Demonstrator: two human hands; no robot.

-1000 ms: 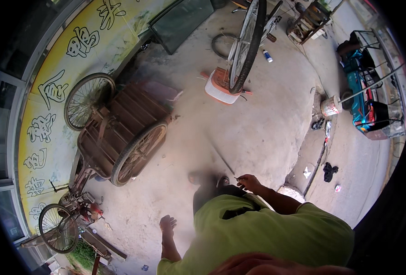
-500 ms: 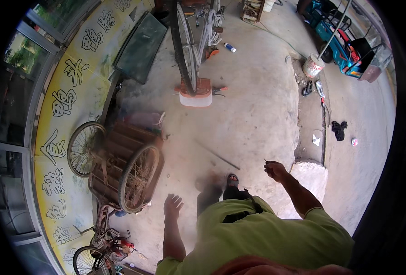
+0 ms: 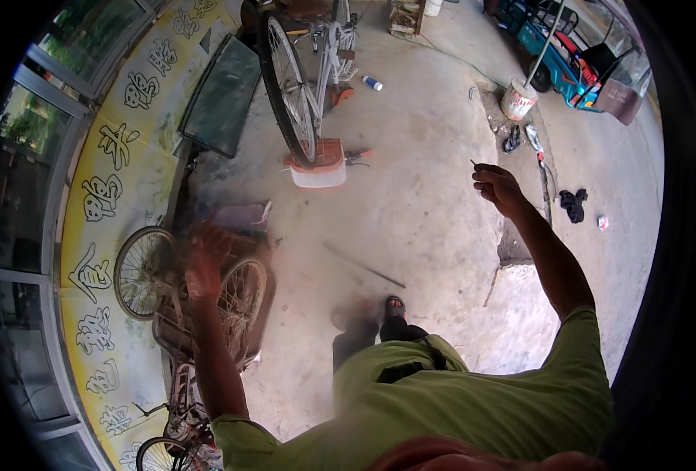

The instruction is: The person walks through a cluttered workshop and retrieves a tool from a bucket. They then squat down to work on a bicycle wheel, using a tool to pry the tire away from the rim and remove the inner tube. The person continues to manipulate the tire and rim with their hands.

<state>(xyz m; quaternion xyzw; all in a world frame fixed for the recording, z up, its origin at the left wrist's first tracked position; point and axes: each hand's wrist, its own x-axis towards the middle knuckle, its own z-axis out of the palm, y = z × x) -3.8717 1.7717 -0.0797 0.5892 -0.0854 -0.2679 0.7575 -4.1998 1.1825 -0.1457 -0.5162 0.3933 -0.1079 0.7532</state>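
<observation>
My right hand (image 3: 497, 188) is raised over the floor at right, its fingers pinched on a small thin stick-like thing (image 3: 474, 162) whose kind is too small to make out. My left hand (image 3: 206, 255) is lifted at left, holding nothing that shows. Its fingers look apart, though hazy against the brown cart (image 3: 265, 275), which it partly covers in the view. Ahead, a silver bicycle (image 3: 328, 71) has its wheel over an orange and white basket (image 3: 319, 176) on the concrete. A thin rod (image 3: 379, 276) lies on the floor before my feet.
A dark glass panel (image 3: 221, 94) leans by the yellow signboard (image 3: 100, 251) at left. On the floor are a blue and white can (image 3: 372, 82) and a black cloth (image 3: 573, 206). A bucket with a pole (image 3: 518, 100) and a teal vehicle (image 3: 560, 71) stand far right.
Both arms have risen and spread apart: my left hand went forward and left over the cart, my right forward with its small thing. The view has shifted slightly.
</observation>
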